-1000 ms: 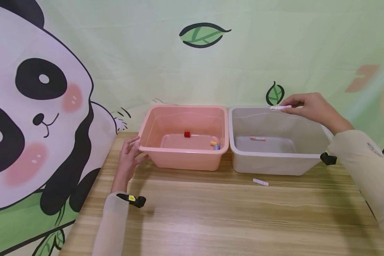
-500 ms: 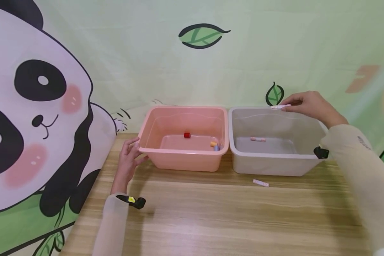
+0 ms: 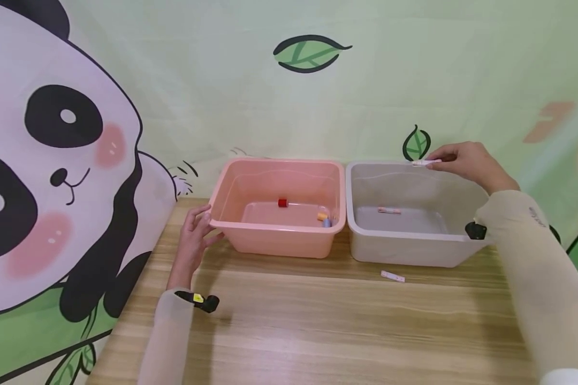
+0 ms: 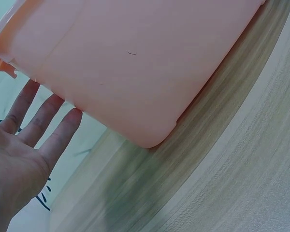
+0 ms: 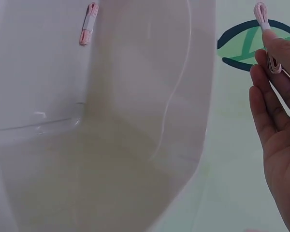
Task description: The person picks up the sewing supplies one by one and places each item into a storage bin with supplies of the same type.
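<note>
My right hand [image 3: 472, 163] pinches a small folded pink-and-white strip [image 5: 261, 17], bound with a white band, between thumb and fingers. It is held above the back rim of the grey bin [image 3: 414, 248]. A similar folded strip [image 3: 389, 210] lies on that bin's floor, and another folded strip [image 3: 393, 276] lies on the table in front of it. My left hand [image 3: 192, 240] is at the left side of the pink bin [image 3: 279, 243]. In the left wrist view its fingers [image 4: 48, 121] are extended, with the tips against the bin's wall.
Inside the pink bin are a red spool-like piece [image 3: 282, 203], a yellow piece [image 3: 321, 216] and a blue piece [image 3: 327, 223]. The bins stand side by side on a wooden table [image 3: 289, 321]. Behind them hangs a green cloth [image 3: 212, 80] with a panda and leaves.
My right forearm has swung leftward while the hand stays over the grey bin's back rim, still pinching the strip. The left hand and both bins have not visibly moved.
</note>
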The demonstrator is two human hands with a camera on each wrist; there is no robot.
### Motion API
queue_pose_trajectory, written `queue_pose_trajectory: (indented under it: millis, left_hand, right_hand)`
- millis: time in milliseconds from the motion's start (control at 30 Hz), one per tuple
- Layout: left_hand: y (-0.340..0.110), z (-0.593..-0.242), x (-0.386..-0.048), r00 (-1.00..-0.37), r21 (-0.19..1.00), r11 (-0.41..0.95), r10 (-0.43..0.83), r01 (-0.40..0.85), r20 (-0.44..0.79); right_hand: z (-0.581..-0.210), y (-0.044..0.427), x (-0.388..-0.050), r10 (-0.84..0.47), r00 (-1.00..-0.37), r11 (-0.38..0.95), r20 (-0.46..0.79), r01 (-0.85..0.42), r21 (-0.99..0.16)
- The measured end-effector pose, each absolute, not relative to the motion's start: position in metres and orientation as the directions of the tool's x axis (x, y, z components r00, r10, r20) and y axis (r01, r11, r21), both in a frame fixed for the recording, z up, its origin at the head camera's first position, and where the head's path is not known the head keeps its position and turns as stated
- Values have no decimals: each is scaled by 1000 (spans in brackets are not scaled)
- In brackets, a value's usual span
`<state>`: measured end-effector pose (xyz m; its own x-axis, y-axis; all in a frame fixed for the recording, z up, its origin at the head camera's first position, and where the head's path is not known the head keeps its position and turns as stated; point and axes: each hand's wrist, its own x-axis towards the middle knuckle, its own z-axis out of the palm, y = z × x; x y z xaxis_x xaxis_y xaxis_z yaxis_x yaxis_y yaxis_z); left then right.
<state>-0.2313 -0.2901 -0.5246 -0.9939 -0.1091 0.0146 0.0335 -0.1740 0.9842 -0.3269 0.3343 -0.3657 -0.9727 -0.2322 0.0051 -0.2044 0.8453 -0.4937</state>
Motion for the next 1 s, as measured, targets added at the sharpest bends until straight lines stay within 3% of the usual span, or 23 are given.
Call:
queue_pose_trajectory:
  millis: [300, 1000]
  left_hand:
    - [-291, -526, -231, -994, 984, -175, -110, 29, 10]
    - [-290, -525, -233, -994, 986, -166, -113, 30, 12]
  right_hand:
    - [-374, 337, -329, -230, -972, 851, -46, -178, -494]
    - [-385, 340, -331, -189, -982, 837, 9, -166, -522]
